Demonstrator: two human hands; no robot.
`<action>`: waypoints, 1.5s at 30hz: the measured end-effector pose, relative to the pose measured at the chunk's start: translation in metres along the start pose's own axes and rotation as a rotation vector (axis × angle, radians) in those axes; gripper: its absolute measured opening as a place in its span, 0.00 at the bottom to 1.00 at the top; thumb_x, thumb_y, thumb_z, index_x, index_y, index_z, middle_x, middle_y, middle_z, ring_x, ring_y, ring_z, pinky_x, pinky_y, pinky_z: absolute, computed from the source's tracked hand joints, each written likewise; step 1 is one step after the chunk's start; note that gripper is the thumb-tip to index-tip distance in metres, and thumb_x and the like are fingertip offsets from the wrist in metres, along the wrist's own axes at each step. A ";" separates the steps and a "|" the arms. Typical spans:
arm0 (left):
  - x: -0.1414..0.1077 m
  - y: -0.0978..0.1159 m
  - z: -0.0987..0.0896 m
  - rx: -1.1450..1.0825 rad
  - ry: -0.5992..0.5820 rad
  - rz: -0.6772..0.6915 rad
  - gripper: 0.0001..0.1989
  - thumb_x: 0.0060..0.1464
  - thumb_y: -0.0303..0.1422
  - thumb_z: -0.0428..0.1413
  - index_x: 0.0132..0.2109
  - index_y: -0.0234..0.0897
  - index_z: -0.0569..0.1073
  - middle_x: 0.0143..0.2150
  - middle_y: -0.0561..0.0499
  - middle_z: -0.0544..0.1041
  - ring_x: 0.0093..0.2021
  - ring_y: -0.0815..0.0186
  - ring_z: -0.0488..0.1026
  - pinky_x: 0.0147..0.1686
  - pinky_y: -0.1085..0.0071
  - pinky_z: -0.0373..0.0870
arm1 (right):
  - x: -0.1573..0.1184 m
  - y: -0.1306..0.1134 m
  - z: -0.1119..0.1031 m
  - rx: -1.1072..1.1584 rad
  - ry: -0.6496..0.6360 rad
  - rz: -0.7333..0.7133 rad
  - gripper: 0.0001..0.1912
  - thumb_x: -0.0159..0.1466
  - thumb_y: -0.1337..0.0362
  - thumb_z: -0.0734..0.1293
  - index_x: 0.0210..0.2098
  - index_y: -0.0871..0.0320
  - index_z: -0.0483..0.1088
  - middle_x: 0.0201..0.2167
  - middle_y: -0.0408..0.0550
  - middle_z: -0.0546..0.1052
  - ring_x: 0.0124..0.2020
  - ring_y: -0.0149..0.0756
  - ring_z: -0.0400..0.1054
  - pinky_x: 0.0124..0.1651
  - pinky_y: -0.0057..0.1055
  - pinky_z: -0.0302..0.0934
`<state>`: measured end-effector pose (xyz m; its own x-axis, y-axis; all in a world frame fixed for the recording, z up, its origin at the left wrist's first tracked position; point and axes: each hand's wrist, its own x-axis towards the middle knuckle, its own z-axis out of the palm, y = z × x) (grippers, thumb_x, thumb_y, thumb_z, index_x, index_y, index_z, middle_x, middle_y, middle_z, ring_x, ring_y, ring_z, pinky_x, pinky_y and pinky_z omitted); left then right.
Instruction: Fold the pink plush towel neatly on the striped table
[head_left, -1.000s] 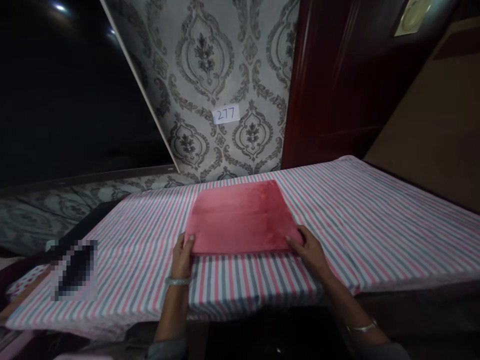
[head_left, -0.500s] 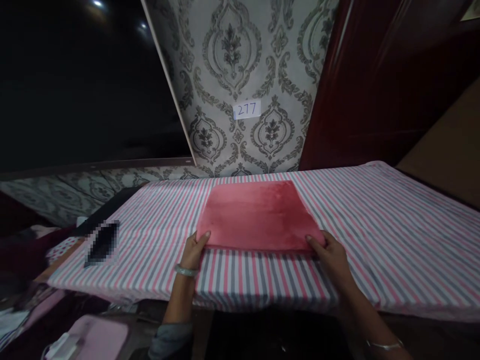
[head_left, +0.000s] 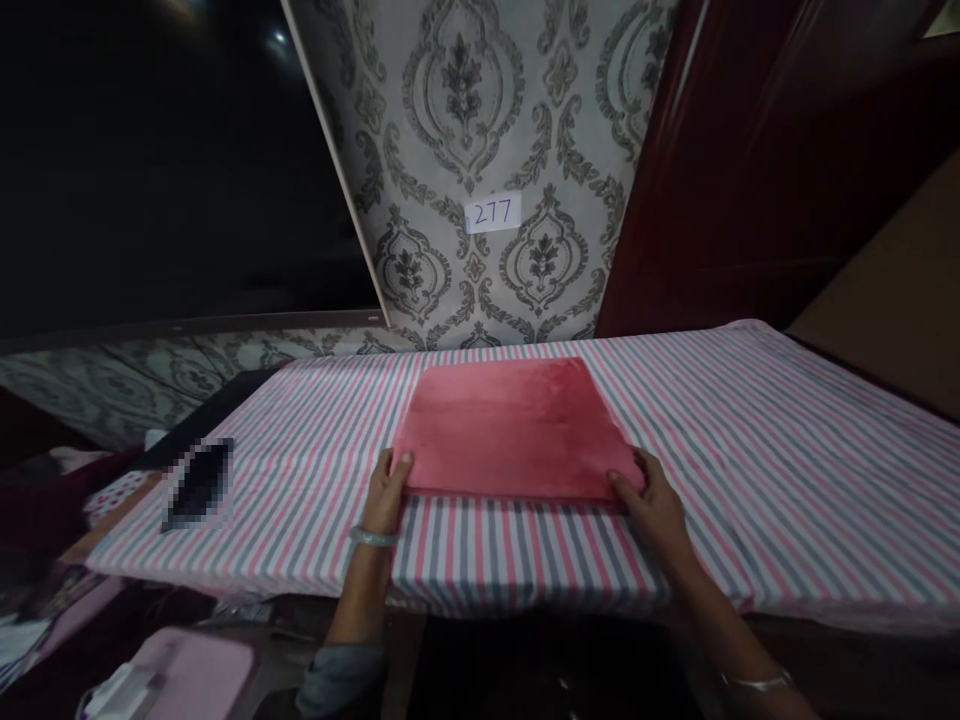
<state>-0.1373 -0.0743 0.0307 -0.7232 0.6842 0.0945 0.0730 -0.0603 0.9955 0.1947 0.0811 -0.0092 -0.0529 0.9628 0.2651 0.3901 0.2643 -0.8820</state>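
Observation:
A pink-red plush rectangular piece lies flat near the middle of the striped cloth, its surface darker on the right side. My left hand pinches its near left corner, thumb on top and fingers hidden beneath. At the near right corner my right hand grips in the same way, with the thumb on the upper face. A bracelet shows on each wrist.
Behind the table stands a patterned wall with a paper marked 277. A large dark screen is at the left. A blurred-out dark object lies on the cloth's left. Below left is a pink item.
Both hands keep their hold on the corners and show slightly higher in the view. The plush piece has barely moved, and the whole view has shifted a little.

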 end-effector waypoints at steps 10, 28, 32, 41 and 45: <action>0.006 -0.007 0.000 0.040 -0.153 0.077 0.33 0.50 0.45 0.62 0.60 0.36 0.67 0.60 0.41 0.72 0.60 0.53 0.68 0.60 0.58 0.63 | 0.014 -0.006 0.007 0.019 -0.122 0.106 0.37 0.55 0.42 0.64 0.59 0.55 0.63 0.49 0.54 0.76 0.51 0.51 0.71 0.53 0.45 0.65; -0.025 0.024 -0.030 -0.031 -0.189 -0.318 0.43 0.42 0.46 0.68 0.63 0.42 0.64 0.60 0.42 0.73 0.58 0.53 0.72 0.55 0.62 0.70 | 0.008 -0.009 -0.035 0.304 -0.351 0.275 0.45 0.54 0.43 0.69 0.66 0.52 0.57 0.56 0.55 0.74 0.54 0.51 0.71 0.50 0.44 0.69; 0.001 0.027 -0.023 -0.085 -0.143 -0.391 0.41 0.43 0.46 0.67 0.62 0.41 0.64 0.52 0.40 0.78 0.48 0.55 0.78 0.47 0.61 0.73 | 0.028 -0.021 -0.024 0.354 -0.358 0.292 0.42 0.55 0.45 0.70 0.64 0.53 0.59 0.56 0.54 0.74 0.52 0.51 0.72 0.48 0.43 0.71; 0.064 0.036 0.002 0.481 -0.215 -0.148 0.21 0.40 0.51 0.62 0.22 0.38 0.71 0.21 0.49 0.73 0.27 0.58 0.71 0.27 0.67 0.63 | 0.080 -0.030 0.002 0.130 -0.421 0.148 0.20 0.54 0.50 0.67 0.37 0.60 0.74 0.31 0.52 0.80 0.33 0.46 0.75 0.33 0.36 0.68; 0.071 0.037 0.008 0.640 -0.164 0.043 0.20 0.42 0.49 0.58 0.16 0.40 0.64 0.15 0.55 0.63 0.21 0.67 0.60 0.23 0.70 0.52 | 0.093 -0.031 0.004 -0.162 -0.340 -0.125 0.14 0.53 0.52 0.66 0.26 0.57 0.72 0.25 0.49 0.77 0.30 0.43 0.72 0.30 0.32 0.61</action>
<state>-0.1800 -0.0222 0.0739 -0.6006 0.7954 0.0817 0.5298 0.3194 0.7857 0.1734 0.1628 0.0416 -0.3996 0.8949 0.1986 0.5003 0.3945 -0.7707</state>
